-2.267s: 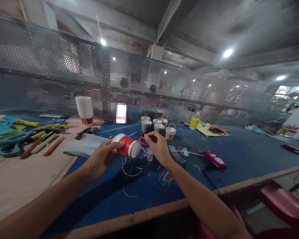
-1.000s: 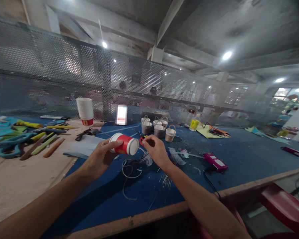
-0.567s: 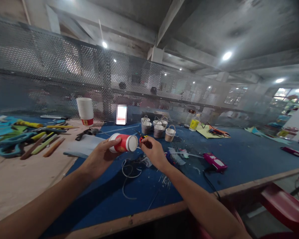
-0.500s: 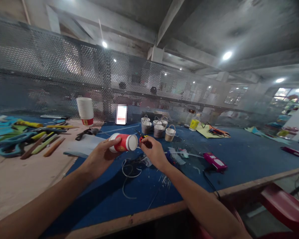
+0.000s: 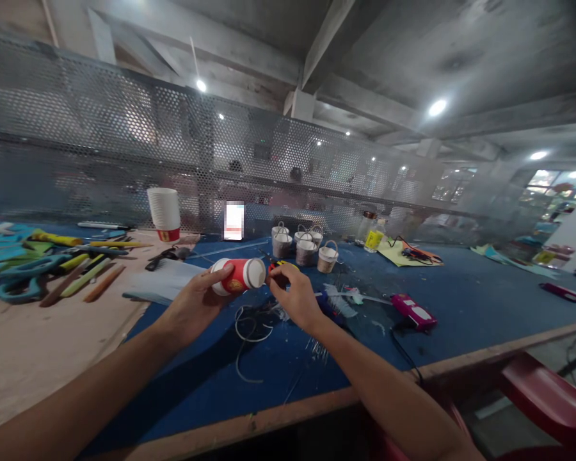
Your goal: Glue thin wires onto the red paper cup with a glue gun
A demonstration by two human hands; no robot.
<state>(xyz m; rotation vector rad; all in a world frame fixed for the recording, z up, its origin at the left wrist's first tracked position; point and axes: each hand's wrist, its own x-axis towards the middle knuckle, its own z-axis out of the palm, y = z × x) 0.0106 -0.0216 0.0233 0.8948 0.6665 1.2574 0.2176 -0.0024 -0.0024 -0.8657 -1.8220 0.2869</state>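
Left hand (image 5: 196,306) grips red paper cup (image 5: 237,276) sideways; right hand (image 5: 292,296) pinches red-handled tool (image 5: 274,268) at its rim. Risk: thin wall crushing under squeeze, tool slipping.

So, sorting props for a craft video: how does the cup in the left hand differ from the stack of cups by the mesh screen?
The held cup lies on its side above the blue mat, gripped by the left hand; the cup stack stands upright, rim down, untouched. The held cup is single; the stack is many nested. Both are white paper with a red band.

Dim hall – glaring ceiling lamps (image 5: 438,107), soft blur, edges bent by wide lens
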